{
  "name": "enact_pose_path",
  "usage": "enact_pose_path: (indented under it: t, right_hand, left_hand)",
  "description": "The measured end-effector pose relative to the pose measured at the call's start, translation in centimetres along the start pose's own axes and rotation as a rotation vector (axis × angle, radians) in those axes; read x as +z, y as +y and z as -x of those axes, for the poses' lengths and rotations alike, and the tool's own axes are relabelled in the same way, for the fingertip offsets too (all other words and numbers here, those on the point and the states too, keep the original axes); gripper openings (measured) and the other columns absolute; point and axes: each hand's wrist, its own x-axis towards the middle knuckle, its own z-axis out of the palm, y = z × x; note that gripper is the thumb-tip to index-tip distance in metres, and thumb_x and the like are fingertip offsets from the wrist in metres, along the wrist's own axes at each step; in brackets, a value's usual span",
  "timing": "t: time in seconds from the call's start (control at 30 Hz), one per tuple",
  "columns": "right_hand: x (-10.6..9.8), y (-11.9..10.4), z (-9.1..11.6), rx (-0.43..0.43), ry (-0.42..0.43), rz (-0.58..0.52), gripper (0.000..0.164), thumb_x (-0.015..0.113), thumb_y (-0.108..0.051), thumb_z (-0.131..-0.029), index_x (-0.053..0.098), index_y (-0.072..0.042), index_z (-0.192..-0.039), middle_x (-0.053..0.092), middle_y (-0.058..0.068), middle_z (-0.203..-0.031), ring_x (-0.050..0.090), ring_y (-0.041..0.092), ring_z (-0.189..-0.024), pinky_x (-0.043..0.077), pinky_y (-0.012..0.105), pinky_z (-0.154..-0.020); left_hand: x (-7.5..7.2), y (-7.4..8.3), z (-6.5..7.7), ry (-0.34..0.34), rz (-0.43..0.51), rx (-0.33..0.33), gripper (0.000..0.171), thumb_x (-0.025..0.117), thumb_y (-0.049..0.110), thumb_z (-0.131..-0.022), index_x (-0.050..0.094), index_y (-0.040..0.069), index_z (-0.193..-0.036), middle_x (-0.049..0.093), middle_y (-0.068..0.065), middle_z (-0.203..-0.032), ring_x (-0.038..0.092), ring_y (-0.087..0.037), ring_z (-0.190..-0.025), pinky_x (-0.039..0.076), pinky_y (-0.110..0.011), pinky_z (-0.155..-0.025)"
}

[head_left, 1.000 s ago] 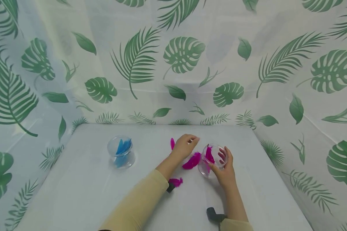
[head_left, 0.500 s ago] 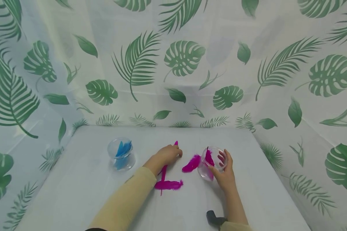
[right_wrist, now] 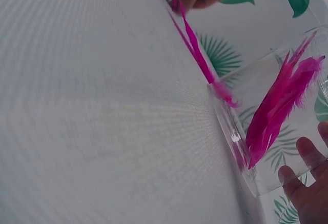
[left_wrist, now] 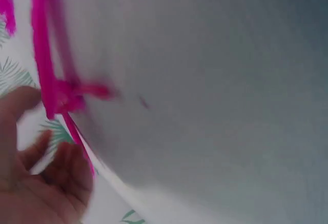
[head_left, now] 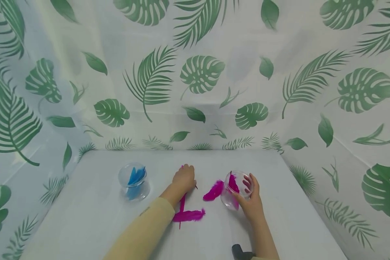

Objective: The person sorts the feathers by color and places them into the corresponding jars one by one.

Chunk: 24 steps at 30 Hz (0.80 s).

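My right hand (head_left: 254, 202) holds a clear plastic cup (head_left: 225, 198), thumb on the near side and fingers round the right side. Magenta feathers (right_wrist: 279, 101) stand inside it. My left hand (head_left: 183, 179) is low over more magenta feathers near the table's middle. In the left wrist view a gap shows between thumb and bent fingers, and the thumb is right at the end of a narrow feather (left_wrist: 43, 55). A fluffy feather (head_left: 213, 190) lies just left of the cup. Another feather (head_left: 190, 215) lies crosswise nearer me.
A second clear cup (head_left: 126, 175) with blue feathers (head_left: 136, 180) stands at the left of the white table (head_left: 84, 220). A dark device (head_left: 241, 251) shows at my right wrist. Leaf-patterned cloth (head_left: 208, 108) hangs behind and at both sides.
My left hand has come away from beside the cup, back to the left, over the loose feathers. The farthest feather has shifted left with it. My right hand keeps holding the cup in place.
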Motion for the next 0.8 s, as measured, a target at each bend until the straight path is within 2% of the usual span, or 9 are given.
enact_pose_path:
  t: [0.1, 0.2, 0.3, 0.37, 0.5, 0.57, 0.67, 0.8]
  right_hand:
    - [0.10, 0.13, 0.10, 0.005, 0.001, 0.000, 0.105, 0.080, -0.036, -0.082, 0.006, -0.038, -0.157, 0.029, 0.005, -0.161, 0.032, 0.033, -0.147, 0.032, 0.061, -0.114]
    - [0.10, 0.23, 0.15, 0.002, 0.003, -0.011, 0.105, 0.080, -0.036, -0.082, 0.006, -0.042, -0.156, 0.029, 0.005, -0.161, 0.032, 0.033, -0.147, 0.031, 0.062, -0.115]
    - [0.13, 0.36, 0.16, -0.004, 0.002, -0.021, 0.104, 0.080, -0.036, -0.082, 0.006, -0.044, -0.155, 0.029, 0.004, -0.161, 0.032, 0.032, -0.147, 0.030, 0.062, -0.115]
    - [0.16, 0.46, 0.16, -0.010, 0.002, -0.020, 0.103, 0.079, -0.036, -0.083, 0.006, -0.044, -0.155, 0.029, 0.004, -0.161, 0.033, 0.033, -0.147, 0.030, 0.062, -0.115]
    - [0.19, 0.53, 0.15, -0.027, 0.003, -0.025, 0.103, 0.079, -0.034, -0.083, 0.007, -0.042, -0.156, 0.030, 0.006, -0.161, 0.033, 0.034, -0.146, 0.030, 0.062, -0.115]
    - [0.19, 0.48, 0.12, -0.034, 0.001, -0.031, 0.103, 0.079, -0.034, -0.083, 0.007, -0.040, -0.156, 0.030, 0.007, -0.161, 0.033, 0.034, -0.146, 0.030, 0.062, -0.115]
    - [0.23, 0.42, 0.03, -0.032, 0.001, -0.034, 0.103, 0.079, -0.035, -0.083, 0.007, -0.040, -0.156, 0.030, 0.005, -0.161, 0.033, 0.033, -0.146, 0.030, 0.061, -0.115]
    - [0.19, 0.27, 0.01, -0.023, 0.002, -0.036, 0.102, 0.079, -0.035, -0.083, 0.007, -0.043, -0.155, 0.030, 0.004, -0.161, 0.032, 0.032, -0.147, 0.030, 0.061, -0.115]
  left_hand:
    - [-0.37, 0.15, 0.55, -0.028, 0.055, -0.151, 0.038, 0.068, 0.030, -0.089, 0.064, 0.001, -0.113, 0.062, -0.015, -0.113, 0.064, -0.033, -0.101, 0.056, -0.046, -0.086]
    - [-0.66, 0.44, 0.85, -0.080, 0.057, -0.207, 0.037, 0.068, 0.031, -0.089, 0.069, 0.001, -0.112, 0.065, -0.016, -0.112, 0.066, -0.034, -0.098, 0.058, -0.046, -0.084]
    - [-0.80, 0.76, 0.91, -0.101, 0.029, -0.188, 0.039, 0.070, 0.032, -0.087, 0.069, 0.001, -0.112, 0.065, -0.014, -0.107, 0.067, -0.031, -0.093, 0.058, -0.045, -0.081]
    - [-0.76, 0.91, 0.91, -0.112, -0.005, -0.139, 0.039, 0.070, 0.030, -0.088, 0.067, 0.002, -0.115, 0.064, -0.012, -0.107, 0.066, -0.030, -0.094, 0.058, -0.044, -0.083]
    - [-0.39, 0.89, 0.80, -0.113, -0.070, -0.010, 0.032, 0.061, 0.021, -0.096, 0.061, 0.012, -0.127, 0.061, -0.010, -0.114, 0.062, -0.028, -0.105, 0.055, -0.043, -0.091]
    - [-0.31, 0.75, 0.75, -0.102, -0.079, 0.017, 0.030, 0.060, 0.018, -0.097, 0.060, 0.016, -0.126, 0.061, -0.009, -0.114, 0.062, -0.028, -0.105, 0.054, -0.042, -0.092]
    - [-0.51, 0.49, 0.76, -0.102, -0.069, -0.017, 0.024, 0.065, 0.020, -0.094, 0.063, 0.014, -0.117, 0.063, -0.007, -0.106, 0.063, -0.026, -0.100, 0.056, -0.041, -0.087]
    - [-0.67, 0.15, 0.60, -0.137, -0.075, -0.077, 0.020, 0.067, 0.022, -0.092, 0.068, 0.010, -0.107, 0.066, -0.005, -0.101, 0.064, -0.023, -0.094, 0.057, -0.039, -0.085]
